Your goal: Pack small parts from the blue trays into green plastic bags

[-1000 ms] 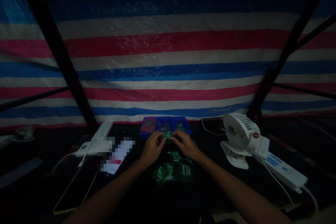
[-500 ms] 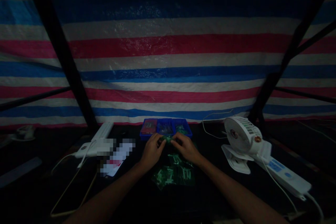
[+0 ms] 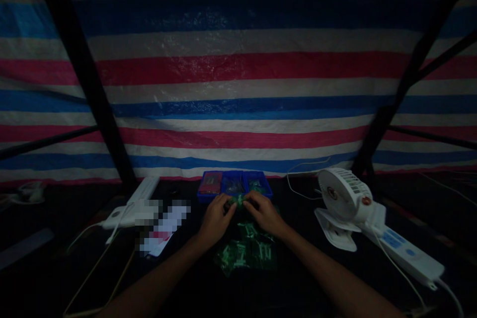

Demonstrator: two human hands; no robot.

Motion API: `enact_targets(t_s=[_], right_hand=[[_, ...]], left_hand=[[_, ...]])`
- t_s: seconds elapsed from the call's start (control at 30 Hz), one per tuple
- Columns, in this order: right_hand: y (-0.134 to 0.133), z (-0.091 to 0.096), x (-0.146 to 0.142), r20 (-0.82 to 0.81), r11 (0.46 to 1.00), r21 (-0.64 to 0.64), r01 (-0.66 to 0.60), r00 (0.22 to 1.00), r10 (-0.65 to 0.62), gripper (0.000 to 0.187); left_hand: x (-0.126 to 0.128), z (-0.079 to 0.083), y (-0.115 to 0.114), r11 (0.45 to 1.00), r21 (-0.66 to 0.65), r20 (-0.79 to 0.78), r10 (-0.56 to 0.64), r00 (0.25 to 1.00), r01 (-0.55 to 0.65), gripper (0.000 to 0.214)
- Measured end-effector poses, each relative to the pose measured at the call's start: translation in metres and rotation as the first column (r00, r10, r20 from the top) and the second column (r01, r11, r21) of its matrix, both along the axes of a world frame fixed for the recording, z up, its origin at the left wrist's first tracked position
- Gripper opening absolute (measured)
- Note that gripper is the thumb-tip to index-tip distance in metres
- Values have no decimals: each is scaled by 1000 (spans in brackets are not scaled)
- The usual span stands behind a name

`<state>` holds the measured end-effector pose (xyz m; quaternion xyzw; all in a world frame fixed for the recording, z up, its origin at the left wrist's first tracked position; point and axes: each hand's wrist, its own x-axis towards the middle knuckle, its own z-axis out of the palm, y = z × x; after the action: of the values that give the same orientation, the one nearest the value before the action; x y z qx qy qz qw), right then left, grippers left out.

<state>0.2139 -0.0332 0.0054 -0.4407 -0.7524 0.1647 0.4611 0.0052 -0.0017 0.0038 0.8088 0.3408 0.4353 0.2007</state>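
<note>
Between my fingertips is a small green plastic bag [image 3: 240, 201]; what is inside it is too dark to make out. My left hand [image 3: 217, 217] pinches its left side and my right hand [image 3: 265, 212] pinches the right side. Just beyond the hands stands a blue tray [image 3: 200, 195] with three compartments: a reddish packet [image 3: 210, 183] lies in the left one, dark small items in the middle, greenish bags in the right. On the dark table below my hands lie several green bags [image 3: 244, 253] holding pale, stick-like pieces.
To the right stand a white clip fan [image 3: 337, 194] and a white power strip [image 3: 410, 256] with cables. At left are a white device [image 3: 124, 213] with a cable and a partly blurred white card [image 3: 166, 233]. Behind hangs a striped sheet [image 3: 238, 69] between dark posts [image 3: 85, 74].
Both hands keep their pinch on the green bag, with hardly any finger movement. The whole view has shifted slightly, so things sit a little lower.
</note>
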Motion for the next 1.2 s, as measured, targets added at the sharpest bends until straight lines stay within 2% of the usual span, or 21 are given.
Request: enact_targets(t_s=[0.1,0.33,0.47,0.7,0.8,0.9,1.07,1.2], right_hand=[[0,2,0,-12,1000,13,16,1000,-16,21],[-1,2,-1,6,1000,17,25,1000,-25,18],[1,1,0,-16,999,17,46,999,-45,18],[1,-1,1,-64,995,14,103,993,-102,16],[0,1,1,-76,991,26,129,989,-127,13],[-1,3,1,-73,995,51,91,994,-87,14],[0,3,3,-73,997,69,37,997,-32,23],[0,3,4,-45,997,51,61,997,-59,18]], left_hand=[[-1,2,-2,999,-10,-9,-51,999,51,20],[0,-1,3,999,15,8,43,999,-43,15],[-1,1,2,1000,13,6,23,1000,-23,19],[-2,3,4,1000,20,104,20,994,-22,24],[-2,-1,6,999,-21,132,47,990,-45,24],[-2,-3,7,996,-78,157,62,986,-51,28],[-3,0,6,998,-9,128,64,990,-64,22],[-3,4,3,998,34,98,47,994,-50,27]])
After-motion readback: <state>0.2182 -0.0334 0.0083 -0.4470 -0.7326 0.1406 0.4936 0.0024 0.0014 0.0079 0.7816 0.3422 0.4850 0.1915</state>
